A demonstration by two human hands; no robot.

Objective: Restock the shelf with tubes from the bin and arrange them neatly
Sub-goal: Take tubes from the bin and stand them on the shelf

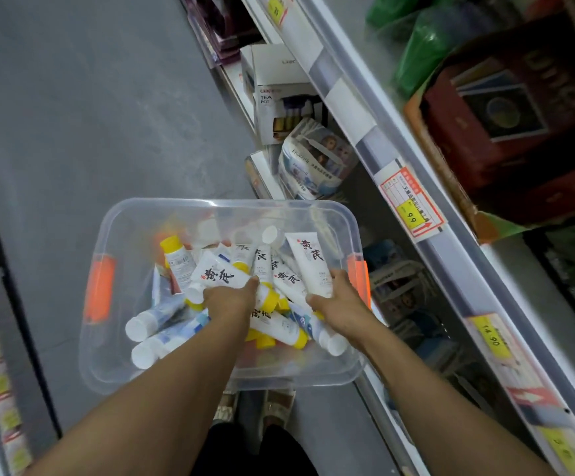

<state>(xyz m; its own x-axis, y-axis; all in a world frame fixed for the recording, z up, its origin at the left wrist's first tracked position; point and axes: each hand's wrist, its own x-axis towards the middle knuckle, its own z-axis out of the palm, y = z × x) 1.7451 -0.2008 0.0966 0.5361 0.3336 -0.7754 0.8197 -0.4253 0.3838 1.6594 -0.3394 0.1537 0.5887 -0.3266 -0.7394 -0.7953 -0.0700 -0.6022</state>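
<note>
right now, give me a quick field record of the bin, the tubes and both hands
bin: clear plastic bin with orange handles, on the floor in the aisle beside the shelving
contents: loose pile of white tubes, some with yellow caps, some with white
left hand: left hand in the bin, grip closed on a white tube with black characters
right hand: right hand in the bin, grip on another white tube
shelf: shelf edge to the right, yellow price tags
progress: tubes not yet lifted out
</note>
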